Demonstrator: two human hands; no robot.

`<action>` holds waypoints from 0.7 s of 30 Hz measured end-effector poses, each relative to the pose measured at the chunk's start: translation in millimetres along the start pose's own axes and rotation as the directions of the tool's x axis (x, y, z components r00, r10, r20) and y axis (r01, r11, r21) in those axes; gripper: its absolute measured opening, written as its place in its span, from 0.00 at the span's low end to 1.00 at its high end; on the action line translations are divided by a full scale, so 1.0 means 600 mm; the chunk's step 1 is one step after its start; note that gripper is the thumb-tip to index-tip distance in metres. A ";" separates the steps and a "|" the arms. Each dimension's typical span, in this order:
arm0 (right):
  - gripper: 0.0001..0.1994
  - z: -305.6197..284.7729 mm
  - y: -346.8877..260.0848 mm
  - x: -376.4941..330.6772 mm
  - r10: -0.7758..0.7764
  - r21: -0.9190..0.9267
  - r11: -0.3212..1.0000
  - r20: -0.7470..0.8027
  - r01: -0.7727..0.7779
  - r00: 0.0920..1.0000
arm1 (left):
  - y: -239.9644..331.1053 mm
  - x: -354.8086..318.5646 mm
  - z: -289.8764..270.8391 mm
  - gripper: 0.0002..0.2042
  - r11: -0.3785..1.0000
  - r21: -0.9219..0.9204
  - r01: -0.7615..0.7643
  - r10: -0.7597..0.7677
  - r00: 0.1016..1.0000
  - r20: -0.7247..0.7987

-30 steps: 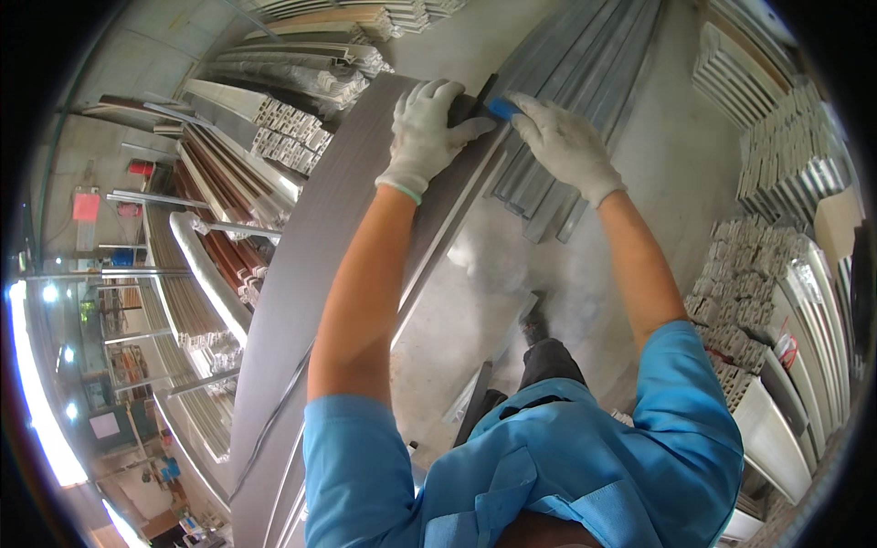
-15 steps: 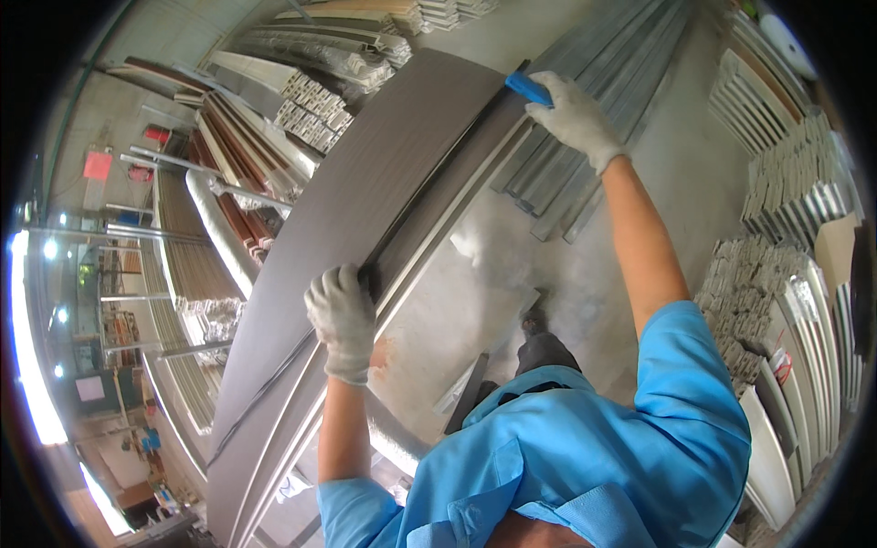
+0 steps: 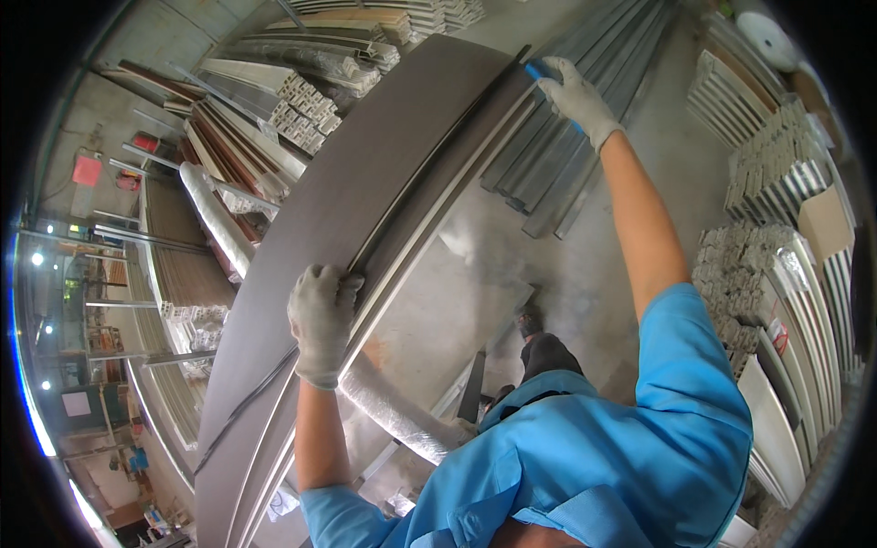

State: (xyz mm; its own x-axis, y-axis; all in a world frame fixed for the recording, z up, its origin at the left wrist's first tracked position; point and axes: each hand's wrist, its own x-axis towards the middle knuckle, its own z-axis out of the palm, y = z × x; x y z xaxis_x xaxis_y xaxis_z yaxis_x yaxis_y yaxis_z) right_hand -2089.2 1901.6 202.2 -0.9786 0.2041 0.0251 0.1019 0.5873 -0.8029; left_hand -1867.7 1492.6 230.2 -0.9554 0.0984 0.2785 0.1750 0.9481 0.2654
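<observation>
A long brown-grey panel (image 3: 356,173) with a grooved edge runs from the lower left to the upper middle. A thin black strip (image 3: 416,183) lies lengthwise along it, trailing loose at the lower left. My left hand (image 3: 322,324), in a pale work glove, rests on the panel with its fingers curled round the strip. Near the panel's far end is my right hand (image 3: 577,102), gloved too and closed round a slim blue tool (image 3: 533,72). The glove covers most of that tool, so its exact kind is hidden.
Dark grey metal profiles (image 3: 548,173) lie on the floor right of the panel. Stacked profiles (image 3: 772,183) line the right side; racks of long boards (image 3: 187,247) stand at left. A plastic-wrapped roll (image 3: 388,411) lies below the panel, near my feet.
My left hand has shifted slightly down and left along the panel. My right hand has turned the blue tool, which points less to the left. The view has moved a little.
</observation>
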 end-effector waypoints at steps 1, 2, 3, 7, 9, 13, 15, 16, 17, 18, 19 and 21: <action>0.25 0.004 -0.003 0.001 -0.057 -0.096 0.994 -0.037 0.053 0.998 | -0.005 -0.003 0.004 0.06 0.996 0.049 -0.071 0.073 0.997 -0.029; 0.24 0.009 -0.006 0.002 -0.108 -0.161 0.982 -0.077 0.094 0.991 | -0.011 -0.004 0.008 0.06 0.986 0.089 -0.138 0.143 0.988 -0.051; 0.23 0.013 -0.011 0.004 -0.144 -0.243 0.963 -0.114 0.112 0.983 | -0.017 -0.004 0.010 0.07 0.968 0.120 -0.219 0.227 0.972 -0.059; 0.20 0.025 -0.041 0.018 -0.042 -0.527 0.850 -0.109 -0.022 0.993 | -0.047 0.010 0.005 0.07 0.934 0.011 -0.358 0.357 0.934 0.018; 0.19 0.031 -0.058 0.027 -0.066 -0.593 0.805 -0.126 -0.022 0.990 | -0.060 0.019 0.000 0.08 0.928 -0.064 -0.366 0.371 0.925 0.089; 0.18 0.052 -0.079 0.035 -0.077 -0.670 0.742 -0.109 -0.016 0.991 | -0.076 0.030 0.002 0.09 0.904 -0.183 -0.387 0.407 0.909 0.091; 0.18 0.066 -0.084 0.026 -0.085 -0.671 0.741 -0.115 -0.014 0.990 | -0.081 0.032 0.009 0.08 0.885 -0.222 -0.408 0.430 0.901 0.059; 0.18 0.073 -0.086 0.018 -0.077 -0.674 0.739 -0.123 -0.026 0.989 | -0.083 0.033 0.012 0.08 0.884 -0.234 -0.406 0.431 0.900 0.067; 0.18 0.080 -0.089 0.007 -0.110 -0.666 0.746 -0.124 -0.001 0.986 | -0.085 0.034 0.016 0.08 0.864 -0.252 -0.436 0.458 0.888 0.034; 0.18 0.087 -0.093 -0.007 -0.124 -0.664 0.748 -0.126 0.010 0.984 | -0.086 0.034 0.019 0.07 0.854 -0.263 -0.448 0.469 0.883 0.021; 0.18 0.093 -0.099 -0.024 -0.131 -0.661 0.751 -0.130 0.013 0.983 | -0.086 0.034 0.023 0.07 0.848 -0.271 -0.456 0.472 0.881 -0.003; 0.17 0.108 -0.115 -0.070 -0.191 -0.639 0.763 -0.080 0.097 0.978 | -0.085 0.035 0.027 0.07 0.844 -0.283 -0.456 0.481 0.876 0.022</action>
State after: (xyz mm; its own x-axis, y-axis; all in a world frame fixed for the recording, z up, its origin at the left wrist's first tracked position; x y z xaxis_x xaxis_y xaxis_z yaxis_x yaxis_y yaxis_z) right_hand -2066.8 1801.8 218.3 -0.9626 0.1500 0.2258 0.0971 0.9685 -0.2294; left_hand -1900.6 1451.3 207.6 -0.7582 0.5490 0.3518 0.6508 0.6697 0.3577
